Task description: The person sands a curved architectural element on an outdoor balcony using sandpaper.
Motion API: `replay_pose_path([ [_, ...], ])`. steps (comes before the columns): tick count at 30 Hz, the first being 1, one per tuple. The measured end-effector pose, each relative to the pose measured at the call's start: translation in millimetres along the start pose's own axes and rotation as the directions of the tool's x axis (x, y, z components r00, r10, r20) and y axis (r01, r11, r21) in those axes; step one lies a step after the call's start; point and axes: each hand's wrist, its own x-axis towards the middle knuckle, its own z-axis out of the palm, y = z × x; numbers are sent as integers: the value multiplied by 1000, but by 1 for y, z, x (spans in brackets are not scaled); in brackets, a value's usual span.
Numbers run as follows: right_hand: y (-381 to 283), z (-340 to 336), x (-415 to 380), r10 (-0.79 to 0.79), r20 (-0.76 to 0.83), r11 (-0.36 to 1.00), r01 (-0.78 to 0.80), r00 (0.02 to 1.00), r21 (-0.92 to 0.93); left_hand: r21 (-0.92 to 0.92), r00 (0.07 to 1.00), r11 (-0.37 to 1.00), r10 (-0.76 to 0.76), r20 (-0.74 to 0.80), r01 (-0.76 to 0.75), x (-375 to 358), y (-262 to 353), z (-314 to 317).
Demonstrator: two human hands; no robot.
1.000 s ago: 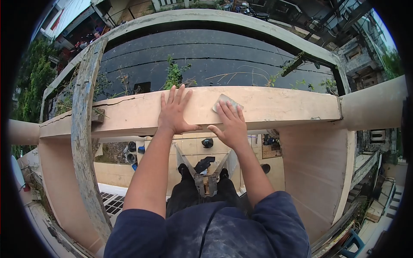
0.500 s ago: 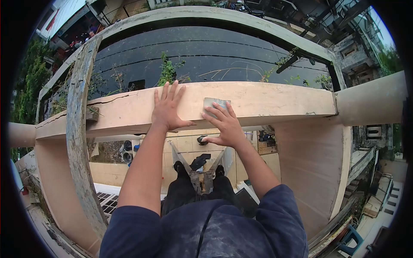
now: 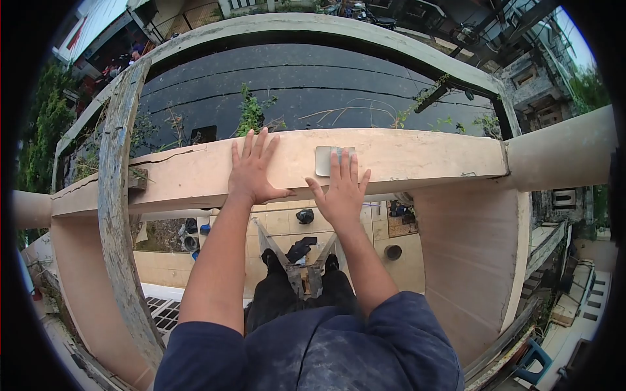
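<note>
The thin grey rectangular sheet [image 3: 323, 161] lay flat on the top face of a pale peach painted beam [image 3: 417, 153], right of the beam's middle. Any lettering on the sheet was too small to read. The right hand [image 3: 342, 193] was flat, not clamped; its fingers were extended and slightly separated, with the longer fingers resting over the right part of the sheet and the thumb pointing out to the left. The left hand [image 3: 250, 173] held no object: its palm and widely spread fingers contacted the bare top of the beam, with the thumb directed toward the right hand. The two hands were apart, with bare beam between them.

A weathered grey wooden plank [image 3: 119, 150] crossed the beam at the left. A leafy green plant [image 3: 250, 112] stood behind the beam, near the left fingertips. Below, a grey stepladder [image 3: 314, 281] stood between the person's legs, above a beige tiled floor [image 3: 277, 225].
</note>
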Motion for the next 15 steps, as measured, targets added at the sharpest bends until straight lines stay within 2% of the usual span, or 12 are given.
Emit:
replay_pose_path([
  [1, 4, -2, 11, 61, 2, 995, -61, 998, -77, 11, 999, 1000, -19, 49, 19, 1, 2, -5],
  [3, -3, -11, 24, 56, 33, 993, -53, 998, -102, 19, 995, 999, -36, 98, 35, 0, 4, -6],
  [5, -25, -21, 28, 13, 136, 994, 2, 991, -106, -18, 1000, 1000, -10, -2, 10, -1, 2, -1],
  [6, -33, -18, 23, 14, 136, 994, 1, 991, -106, -18, 1000, 1000, -10, -2, 10, 0, 1, 2],
  [8, -43, -9, 15, -196, 90, 980, 198, 976, -5, 13, 1000, 1000, 1, -3, -1, 1, -2, 7],
  [10, -17, 0, 23, -230, 77, 973, 229, 970, 23, 28, 999, 999, -19, 45, 18, 1, 2, -1],
  [12, 9, 2, 34, -61, 101, 989, 73, 993, -126, 37, 994, 998, -53, 94, 50, 3, 4, -9],
  [13, 13, -2, 43, -69, 104, 988, 82, 992, -127, 38, 994, 998, -48, 96, 45, 3, 4, -11],
  [15, 18, -8, 49, 187, 59, 977, -179, 981, -118, 29, 992, 999, -49, 114, 46, -4, 5, -7],
])
